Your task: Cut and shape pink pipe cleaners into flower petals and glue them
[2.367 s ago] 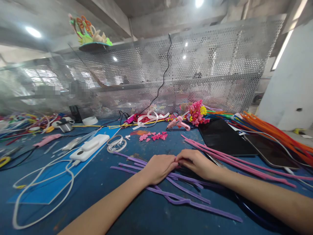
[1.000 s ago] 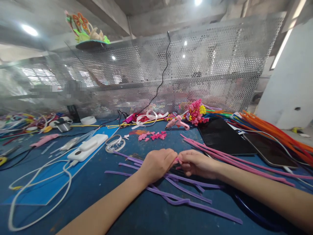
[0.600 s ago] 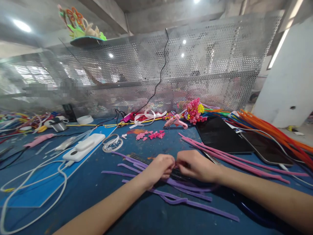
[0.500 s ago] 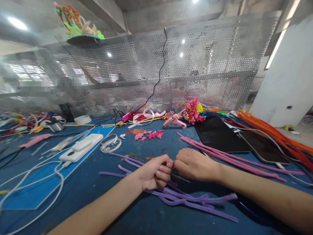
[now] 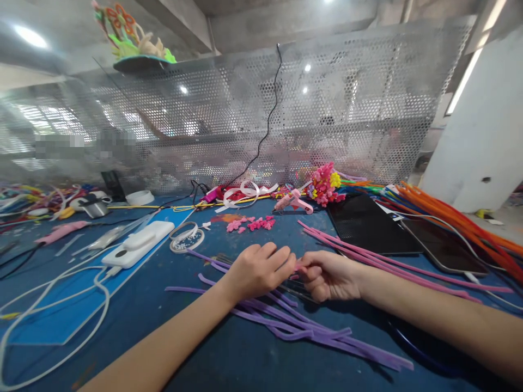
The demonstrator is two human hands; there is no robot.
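My left hand [image 5: 261,271] is closed, back upward, its fingertips meeting those of my right hand [image 5: 330,276]. A small pink fuzzy piece of pipe cleaner [image 5: 299,267] shows between them; my right thumb and finger pinch it, and the left fingers close on its other side. Most of it is hidden by the fingers. Purple pipe cleaners [image 5: 327,338] lie loose beneath both hands. Long pink pipe cleaners [image 5: 368,254] run beside my right forearm. Small pink twisted pieces [image 5: 261,222] sit in a little pile beyond the hands.
A pink glue gun [image 5: 293,202] and a pink and yellow flower bunch [image 5: 324,182] stand at the back. Right lie a black tablet [image 5: 371,226] and a phone [image 5: 443,247]. At left are a white power strip [image 5: 139,245], cables and tape rolls [image 5: 187,239]. A perforated metal panel [image 5: 220,120] rises behind.
My left hand has rolled over to show its back, while my right hand has turned its fingers into view. The pink piece now shows between them.
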